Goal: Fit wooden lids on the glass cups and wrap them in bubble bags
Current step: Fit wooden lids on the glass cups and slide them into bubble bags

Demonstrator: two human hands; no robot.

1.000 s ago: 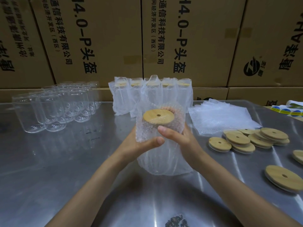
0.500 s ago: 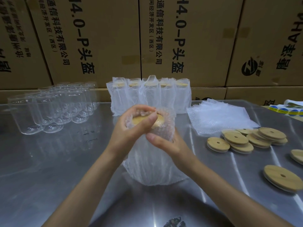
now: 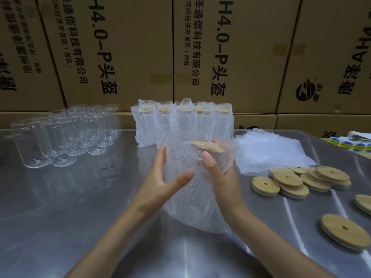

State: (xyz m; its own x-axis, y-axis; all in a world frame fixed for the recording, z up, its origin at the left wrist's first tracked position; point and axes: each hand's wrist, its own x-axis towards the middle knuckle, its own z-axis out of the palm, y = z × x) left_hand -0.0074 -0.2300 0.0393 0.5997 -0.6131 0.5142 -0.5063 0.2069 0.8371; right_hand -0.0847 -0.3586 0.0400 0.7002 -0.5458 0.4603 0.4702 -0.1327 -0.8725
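A glass cup with a wooden lid (image 3: pixel 208 146) sits inside a bubble bag (image 3: pixel 186 201), tilted and held just above the steel table at the centre. The lid shows blurred through the bag's top. My right hand (image 3: pixel 220 177) grips the bagged cup from the right, thumb in front and fingers behind the lid. My left hand (image 3: pixel 160 181) lies against the bag's left side with straight fingers and the thumb spread in front. Several bare glass cups (image 3: pixel 60 137) stand at the back left. A row of wrapped cups (image 3: pixel 180 121) stands behind the hands.
A stack of flat bubble bags (image 3: pixel 267 151) lies at the right rear. Loose wooden lids (image 3: pixel 301 179) are piled to the right, with a single lid (image 3: pixel 345 229) nearer. A strip of stickers (image 3: pixel 353 145) lies at the far right. Cardboard boxes (image 3: pixel 120 53) wall off the back.
My left hand came off the lid and dropped to the bag's left side. The bag's top now covers the lid, and the cup tilts away from me.
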